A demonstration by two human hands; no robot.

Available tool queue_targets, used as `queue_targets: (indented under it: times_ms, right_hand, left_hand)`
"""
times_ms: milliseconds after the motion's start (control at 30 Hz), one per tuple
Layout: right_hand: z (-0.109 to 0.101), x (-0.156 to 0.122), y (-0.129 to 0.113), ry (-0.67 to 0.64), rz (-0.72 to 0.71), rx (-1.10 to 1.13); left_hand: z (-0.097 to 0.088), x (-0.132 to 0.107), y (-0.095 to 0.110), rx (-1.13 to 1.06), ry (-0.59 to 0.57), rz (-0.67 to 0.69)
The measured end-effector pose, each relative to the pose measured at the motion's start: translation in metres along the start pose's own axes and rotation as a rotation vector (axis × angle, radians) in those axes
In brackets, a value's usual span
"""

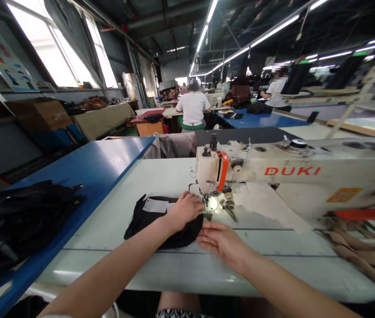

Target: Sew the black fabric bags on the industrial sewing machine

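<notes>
A black fabric piece, shaped like a small bag or pouch, lies on the pale sewing table with its right edge by the sewing machine's needle and presser foot. On its upper side sits a white paper tag. My left hand rests on top of the fabric with curled fingers, just left of the needle, gripping it. Lower right, my right hand holds the fabric's near right edge between thumb and fingers. The fingertips under the cloth are hidden.
The sewing machine fills the right side, its small lamp lit. Black bags are heaped on a blue table at the left. Brown fabric pieces lie at the right. Ahead, a person in a white shirt sits facing away.
</notes>
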State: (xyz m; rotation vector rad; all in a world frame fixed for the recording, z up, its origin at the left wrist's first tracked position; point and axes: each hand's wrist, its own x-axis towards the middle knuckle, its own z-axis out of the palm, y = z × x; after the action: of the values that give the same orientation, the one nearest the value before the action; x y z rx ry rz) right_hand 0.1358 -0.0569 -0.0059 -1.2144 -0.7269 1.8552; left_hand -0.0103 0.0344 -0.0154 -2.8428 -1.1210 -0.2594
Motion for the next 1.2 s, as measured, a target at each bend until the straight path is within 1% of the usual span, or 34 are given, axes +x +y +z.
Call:
queue_targets:
  times_ms: [33,67,100,200,267,333,433,567,667,733,800,867,933,967,1033,1100,1200]
  right_hand:
    - [-0.005,0.000,-0.001,-0.027,-0.043,-0.110]
    - [-0.009,0.002,-0.003,-0.044,-0.119,-0.249]
    - [-0.013,0.004,-0.004,-0.044,-0.228,-0.413]
    - [-0.020,0.012,-0.007,0.022,-0.667,-0.970]
    - [-0.022,0.016,-0.011,0.047,-0.906,-1.302]
    - [-0.022,0.020,-0.014,0.026,-1.050,-1.536]
    - [-0.022,0.025,-0.018,-0.021,-1.173,-1.719]
    - [-0.030,0.029,-0.022,-0.046,-1.269,-1.755]
    - [-0.039,0.031,-0.024,-0.100,-1.281,-1.752]
    - [-0.044,0.032,-0.025,-0.136,-1.254,-1.760]
    - [-0.047,0.033,-0.026,-0.159,-1.227,-1.773]
    - [-0.047,0.032,-0.026,-0.170,-1.213,-1.781]
    - [-0.047,0.032,-0.027,-0.180,-1.205,-1.780]
    - [-0.046,0.031,-0.027,-0.185,-1.197,-1.780]
    - [-0.046,0.030,-0.028,-0.191,-1.181,-1.783]
    - [-0.046,0.031,-0.029,-0.189,-1.167,-1.796]
    - [-0.050,0.037,-0.033,-0.166,-1.173,-1.816]
  left_hand:
    - [0.000,0.001,-0.001,-0.008,-0.004,-0.004]
    - [0.000,0.001,-0.001,-0.015,-0.008,-0.006]
    - [0.000,0.001,-0.001,-0.022,-0.009,-0.007]
    - [-0.001,0.001,0.000,-0.035,0.007,-0.008]
    - [0.000,0.000,0.000,-0.043,0.028,-0.006]
    - [0.001,0.000,0.000,-0.051,0.040,-0.006]
    - [0.003,0.003,-0.002,-0.060,0.048,-0.011]
    - [0.000,0.006,-0.005,-0.101,0.045,-0.005]
    - [-0.006,0.006,-0.005,-0.142,0.047,-0.021]
    - [-0.011,0.005,-0.004,-0.129,0.086,-0.081]
    - [-0.016,0.003,0.000,-0.067,0.145,-0.176]
    - [-0.019,0.001,0.004,0.016,0.179,-0.277]
    - [-0.020,-0.001,0.009,0.074,0.164,-0.352]
    - [-0.019,-0.002,0.010,0.082,0.143,-0.365]
    - [-0.016,-0.001,0.010,0.063,0.100,-0.346]
    - [-0.012,0.002,0.007,0.025,0.083,-0.301]
    - [-0.004,0.013,-0.001,-0.015,0.120,-0.282]
